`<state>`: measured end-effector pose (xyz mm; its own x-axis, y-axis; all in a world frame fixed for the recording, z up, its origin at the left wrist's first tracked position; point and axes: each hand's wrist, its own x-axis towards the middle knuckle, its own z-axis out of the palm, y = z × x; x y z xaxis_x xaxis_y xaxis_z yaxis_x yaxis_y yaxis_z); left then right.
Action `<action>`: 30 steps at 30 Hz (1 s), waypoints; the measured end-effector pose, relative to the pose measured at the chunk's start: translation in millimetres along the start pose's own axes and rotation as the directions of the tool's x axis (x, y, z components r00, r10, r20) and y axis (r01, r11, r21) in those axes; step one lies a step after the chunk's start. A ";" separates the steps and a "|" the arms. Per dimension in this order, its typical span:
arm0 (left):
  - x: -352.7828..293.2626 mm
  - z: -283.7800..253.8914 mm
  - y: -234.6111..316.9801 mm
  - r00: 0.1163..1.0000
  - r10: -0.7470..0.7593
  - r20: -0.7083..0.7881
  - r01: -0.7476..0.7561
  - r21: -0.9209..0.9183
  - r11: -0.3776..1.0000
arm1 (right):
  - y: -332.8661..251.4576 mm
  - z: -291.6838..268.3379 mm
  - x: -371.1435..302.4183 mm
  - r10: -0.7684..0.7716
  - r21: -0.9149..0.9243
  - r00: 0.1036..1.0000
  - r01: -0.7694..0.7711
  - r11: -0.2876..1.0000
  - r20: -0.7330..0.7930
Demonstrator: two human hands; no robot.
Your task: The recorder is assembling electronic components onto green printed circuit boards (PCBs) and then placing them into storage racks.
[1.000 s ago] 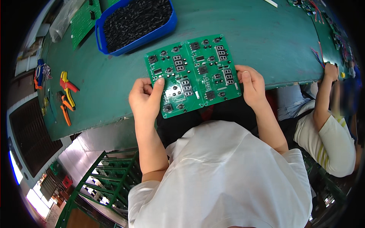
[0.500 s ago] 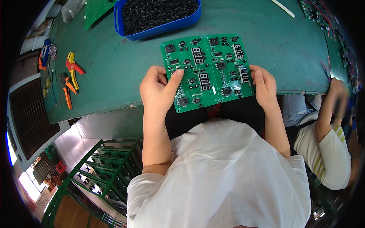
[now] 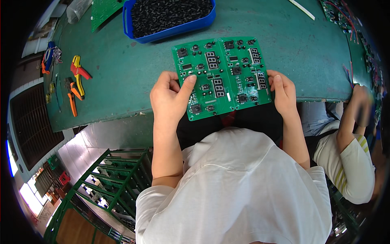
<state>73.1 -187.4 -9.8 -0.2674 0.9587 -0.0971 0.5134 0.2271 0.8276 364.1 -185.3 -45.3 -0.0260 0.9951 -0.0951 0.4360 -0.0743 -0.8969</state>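
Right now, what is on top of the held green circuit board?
The circuit board bears four digit displays and black components; the left hand has its thumb over the left edge. The underside and the surface beneath that thumb are hidden.

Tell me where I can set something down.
Bare bench: one patch between the orange-handled pliers and left hand, below the blue tray; a wider one right of the tray, between the white strip and right hand. Crowded: left, where the pliers meet a red-and-yellow tool; far right, among boards and wires.

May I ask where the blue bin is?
In the head view, the blue bin sits upper left of centre on the table, beyond the held circuit board.
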 end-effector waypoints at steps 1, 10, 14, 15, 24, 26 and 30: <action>0.5 0.4 -0.4 1.000 -0.011 0.002 0.011 0.007 1.000 | -0.1 0.6 0.1 -0.023 -0.005 1.000 0.022 1.000 -0.014; 2.0 1.3 -14.2 0.990 -0.075 0.118 0.065 0.087 0.994 | -9.8 4.4 1.3 0.108 -0.013 0.994 -0.107 0.994 0.025; -8.8 -3.5 -13.3 0.983 -0.032 0.180 0.014 0.097 0.995 | -31.7 3.6 1.9 0.145 -0.158 0.988 -0.135 0.978 0.052; -11.9 -4.1 -10.4 0.983 -0.032 0.180 0.014 0.097 0.995 | -35.3 2.9 2.1 0.151 -0.199 0.986 -0.135 0.971 0.068; -21.6 -10.8 -1.3 0.978 -0.053 0.203 0.012 0.199 0.980 | -40.1 -1.6 5.7 0.168 -0.171 0.974 -0.141 0.975 0.153; -21.4 -17.9 8.2 0.950 -0.163 0.265 0.074 0.315 0.946 | -38.8 -3.5 5.9 0.173 -0.148 0.973 -0.150 0.977 0.153; -22.4 -20.5 8.2 0.951 -0.164 0.262 0.071 0.329 0.942 | -27.9 -3.5 8.8 0.162 -0.155 0.978 -0.141 0.978 0.129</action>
<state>66.7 -210.5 10.5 -0.1247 0.9196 -0.3726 0.7328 0.3385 0.5902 354.8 -174.3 -19.6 -0.0706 0.9532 -0.2939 0.5695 -0.2034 -0.7965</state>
